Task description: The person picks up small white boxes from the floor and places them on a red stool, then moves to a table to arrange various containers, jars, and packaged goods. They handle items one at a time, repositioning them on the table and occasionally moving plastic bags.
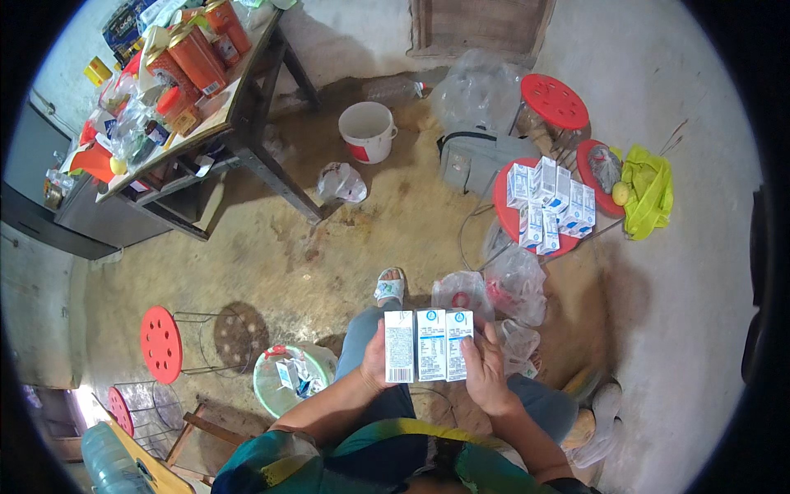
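Three white drink cartons stand side by side between my hands, above my lap. My left hand grips the outer side of the left carton, which bears dense print and a barcode. The middle carton and the right carton show blue stripes and printed tables. My right hand clasps the right carton, its thumb on the printed face. Several more such cartons are piled on a red stool ahead to the right.
A green-rimmed bin with discarded packaging stands at left, near a tipped red stool. Plastic bags lie by my right knee. Farther off are a white bucket, a grey bag and a cluttered table.
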Available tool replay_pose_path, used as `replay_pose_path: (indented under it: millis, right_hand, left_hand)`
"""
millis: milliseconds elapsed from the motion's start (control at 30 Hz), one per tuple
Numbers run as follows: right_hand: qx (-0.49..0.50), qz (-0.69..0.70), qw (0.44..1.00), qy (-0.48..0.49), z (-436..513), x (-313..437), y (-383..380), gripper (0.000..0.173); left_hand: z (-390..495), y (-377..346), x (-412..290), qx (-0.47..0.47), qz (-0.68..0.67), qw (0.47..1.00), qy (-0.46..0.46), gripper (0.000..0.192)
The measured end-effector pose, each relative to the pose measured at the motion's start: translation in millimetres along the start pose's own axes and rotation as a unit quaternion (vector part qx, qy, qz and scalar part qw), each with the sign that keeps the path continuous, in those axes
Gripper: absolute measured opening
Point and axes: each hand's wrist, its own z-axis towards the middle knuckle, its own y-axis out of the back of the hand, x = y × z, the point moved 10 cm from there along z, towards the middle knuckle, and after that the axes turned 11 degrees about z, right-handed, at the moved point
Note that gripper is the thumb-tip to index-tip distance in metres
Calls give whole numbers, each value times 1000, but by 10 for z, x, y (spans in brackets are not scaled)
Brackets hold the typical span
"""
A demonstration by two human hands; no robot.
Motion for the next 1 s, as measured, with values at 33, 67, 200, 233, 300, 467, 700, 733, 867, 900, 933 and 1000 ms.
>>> replay_pose_path:
  millis: [33,67,200,233,300,467,700,733,867,900,933,1000]
  right_hand:
    - [4,-55,998,13,37,84,-58,36]
    - [9,-102,994,34,74,177,-119,36]
    - [82,-91,992,43,202,160,-293,42]
    - [35,248,964,-87,182,-182,-299,39]
    - [-14,-28,998,45,381,-473,134,29]
    - [-80,-15,965,-248,217,-3126,320,42]
    - [286,-315,854,-298,-1086,-4971,-1063,65]
    - [318,-335,833,-304,-1174,-5102,-1212,62]
    - [321,-403,823,-240,-1158,-5285,-1618,42]
    - [365,-407,802,-239,-1205,-5370,-1727,43]
    - [409,-410,781,-237,-1260,-5445,-1833,43]
    - [419,-406,765,-274,-1316,-5605,-1861,36]
  left_hand:
    - [-36,11,-41,-12,18,1000,-8,91]
    - [-52,4,-103,-8,46,999,-20,96]
    - [36,12,-314,32,-10,997,-73,80]
    - [73,40,-384,45,-13,996,-76,79]
    - [175,194,-413,6,18,999,-32,77]
    - [474,340,-706,-54,-63,992,-92,53]
    - [677,348,-744,-40,-97,993,-61,56]
    - [708,331,-737,-27,-112,991,-62,57]
    - [784,287,-700,-30,-62,997,-45,57]
    - [813,307,-688,-37,-62,997,-38,58]
    - [831,317,-677,-44,-61,997,-33,58]
    - [873,359,-648,-57,-67,996,-24,59]
